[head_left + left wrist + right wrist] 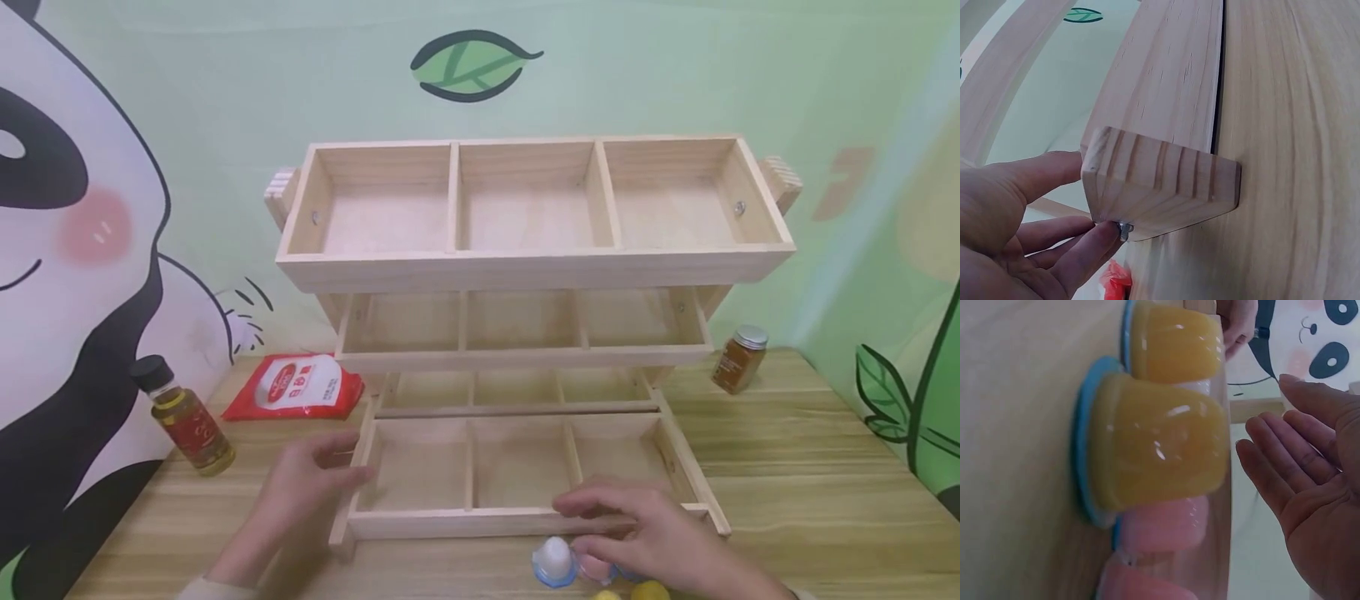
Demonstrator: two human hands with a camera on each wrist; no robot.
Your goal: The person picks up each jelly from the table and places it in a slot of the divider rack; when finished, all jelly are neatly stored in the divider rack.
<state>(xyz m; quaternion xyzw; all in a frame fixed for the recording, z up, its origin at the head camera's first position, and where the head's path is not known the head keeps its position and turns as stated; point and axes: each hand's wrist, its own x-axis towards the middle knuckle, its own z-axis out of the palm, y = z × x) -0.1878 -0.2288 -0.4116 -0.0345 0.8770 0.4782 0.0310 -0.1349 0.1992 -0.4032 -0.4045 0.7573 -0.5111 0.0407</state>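
Standing on a wood-grain table [810, 483] is seen a tiered rack of pale, unpainted wood [536, 272], whose trays are divided by thin partitions. The trays are arranged one above another with gaps between, probably so that each compartment can be reached from the front. The left edge of the lowest tray [450, 525] is held by the left hand [303, 483], its thumb and fingertips brought narrowly around the wood beside a silvery metal bolt [1125, 230]; by this grip the rack is perhaps steadied. Nothing is held by the right hand [652, 533]: its fingers are loosely extended near the tray's front, and whether the wood is touched cannot be told. Close to this hand, small yellow, pink and white jelly cups [1157, 440] are placed with blue rims downward, a wide base that likely makes them stable. Farther out, a red-and-white plastic packet [300, 387] and a black-capped glass bottle of yellow oil [191, 425] are kept at left, and a brown jar with silvery lid [740, 360] at right, apart from the hands.
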